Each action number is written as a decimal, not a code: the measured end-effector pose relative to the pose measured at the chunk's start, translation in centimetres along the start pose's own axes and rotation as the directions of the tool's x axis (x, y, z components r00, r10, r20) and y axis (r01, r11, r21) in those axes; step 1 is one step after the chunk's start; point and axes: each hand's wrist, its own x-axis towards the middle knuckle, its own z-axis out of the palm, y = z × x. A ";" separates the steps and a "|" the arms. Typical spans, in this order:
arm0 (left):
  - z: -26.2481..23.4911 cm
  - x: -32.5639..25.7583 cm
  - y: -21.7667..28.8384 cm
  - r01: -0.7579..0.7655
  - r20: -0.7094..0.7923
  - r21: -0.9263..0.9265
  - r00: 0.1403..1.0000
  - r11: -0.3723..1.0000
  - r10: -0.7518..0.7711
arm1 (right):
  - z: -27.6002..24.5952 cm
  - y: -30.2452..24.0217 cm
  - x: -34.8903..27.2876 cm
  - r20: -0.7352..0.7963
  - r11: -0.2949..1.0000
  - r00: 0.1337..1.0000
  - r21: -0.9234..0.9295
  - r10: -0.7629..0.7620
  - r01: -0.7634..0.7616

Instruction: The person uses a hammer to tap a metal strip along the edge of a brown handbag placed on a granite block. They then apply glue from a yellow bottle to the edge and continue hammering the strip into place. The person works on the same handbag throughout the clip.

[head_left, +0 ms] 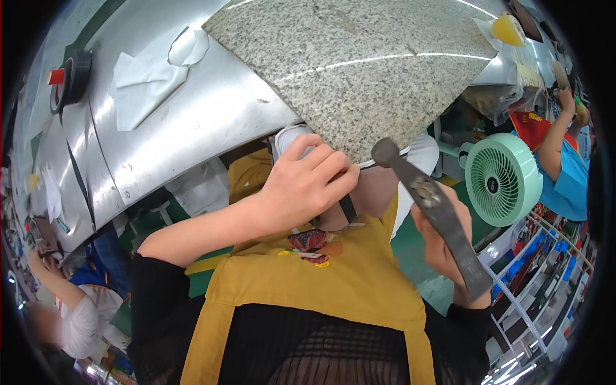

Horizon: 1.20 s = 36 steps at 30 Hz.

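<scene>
My right hand (443, 237) is closed around a hammer (439, 215), raised right of the slab's near corner. Its dark metal head has a round face at one end and a long flat tail at the other. My left hand (308, 183) is at that corner, its fingers bent and pressed together over a mauve-brown piece of material (375, 192) with a black strip (347, 208). The piece hangs below the edge of the speckled granite slab (359, 70); its kind is unclear. A pale grey edged part (290, 136) shows beside my left fingers.
White sheets (144, 83) and a black tape roll (77, 77) lie on the metal table (212, 122) at left. A mint-green fan (504, 179) stands right, near a wire rack (523, 308). Co-workers sit at far left and far right. A yellow spool (507, 30) is beyond the slab.
</scene>
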 end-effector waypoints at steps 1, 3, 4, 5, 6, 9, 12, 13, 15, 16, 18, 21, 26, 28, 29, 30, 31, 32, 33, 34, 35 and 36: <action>0.1 -0.1 0.1 0.009 -0.001 0.003 1.000 1.000 -0.009 | 0.3 0.3 0.0 -0.004 1.000 1.000 -0.005 -0.028 0.028; 0.1 0.2 0.0 0.006 -0.015 -0.004 1.000 1.000 -0.006 | 1.2 1.1 0.2 0.008 0.994 0.997 -0.084 -0.076 0.077; 0.2 0.3 0.1 0.009 -0.019 -0.003 1.000 1.000 -0.009 | 1.6 1.7 0.2 0.038 0.983 0.994 -0.149 -0.106 0.111; 0.2 0.1 0.3 0.021 -0.017 0.000 1.000 1.000 -0.021 | 1.6 1.7 -0.1 0.032 0.990 0.997 -0.120 -0.064 0.068; 0.1 0.1 0.4 0.065 0.008 -0.002 0.998 0.998 -0.065 | 1.4 1.9 -0.1 0.024 0.995 0.999 -0.098 -0.033 0.036; -0.5 0.6 1.0 0.199 0.095 -0.012 0.976 0.980 -0.197 | 0.0 2.1 1.4 -0.040 0.997 0.999 -0.073 0.026 -0.029; -1.2 0.9 1.5 0.243 0.139 -0.085 0.963 0.966 -0.230 | -0.9 4.2 4.6 -0.205 0.953 0.974 -0.300 -0.097 0.032; -1.5 1.2 1.4 0.268 0.196 -0.154 0.952 0.951 -0.236 | -1.1 4.9 5.6 -0.233 0.921 0.960 -0.386 -0.153 0.053; -2.3 1.4 0.8 0.334 0.323 -0.268 0.915 0.904 -0.242 | -1.2 6.6 7.4 -0.274 0.838 0.912 -0.533 -0.306 0.121; -2.6 1.5 0.5 0.327 0.342 -0.329 0.916 0.886 -0.211 | -1.4 7.0 8.0 -0.284 0.825 0.907 -0.555 -0.310 0.108; -2.7 1.7 -0.3 0.317 0.366 -0.453 0.918 0.833 -0.151 | -1.7 6.9 8.4 -0.304 0.792 0.899 -0.605 -0.317 0.075; -4.2 1.9 -0.5 0.421 0.479 -0.504 0.863 0.754 -0.162 | -0.9 4.3 6.7 -0.298 0.761 0.817 -0.603 -0.494 0.240; -5.6 4.8 -0.2 0.584 0.656 -0.518 0.740 0.625 -0.147 | 2.0 4.0 1.7 0.088 0.984 0.982 -0.051 -0.165 0.170; -5.1 5.1 -0.2 0.602 0.720 -0.482 0.687 0.637 -0.105 | 1.1 4.3 0.9 0.224 0.990 0.974 0.122 0.043 -0.071; -4.8 5.2 -0.3 0.607 0.738 -0.479 0.670 0.634 -0.084 | 0.6 4.5 0.6 0.301 0.961 0.944 0.194 0.136 -0.200; -4.5 5.3 -0.3 0.613 0.755 -0.476 0.652 0.631 -0.064 | 0.5 4.8 0.5 0.287 0.963 0.950 0.194 0.124 -0.184; -4.5 5.4 -0.3 0.632 0.775 -0.450 0.627 0.631 -0.076 | 0.6 5.4 0.6 0.275 0.966 0.955 0.194 0.112 -0.169; -4.4 5.3 -0.5 0.633 0.771 -0.441 0.630 0.636 -0.093 | 0.6 6.0 0.6 0.267 0.969 0.958 0.191 0.103 -0.157; -4.3 5.2 -0.8 0.634 0.766 -0.431 0.634 0.641 -0.112 | 0.8 6.1 0.9 0.211 0.962 0.973 0.234 0.090 -0.140; -4.3 5.1 -1.0 0.636 0.760 -0.422 0.637 0.646 -0.131 | 0.8 6.1 1.2 0.170 0.947 0.980 0.286 0.099 -0.145; -4.7 5.1 -1.0 0.673 0.774 -0.368 0.604 0.642 -0.189 | 1.1 6.3 1.4 0.141 0.927 0.983 0.341 0.114 -0.156; -4.9 5.3 -0.7 0.700 0.768 -0.330 0.589 0.633 -0.250 | 1.2 6.4 1.6 0.112 0.904 0.985 0.395 0.130 -0.164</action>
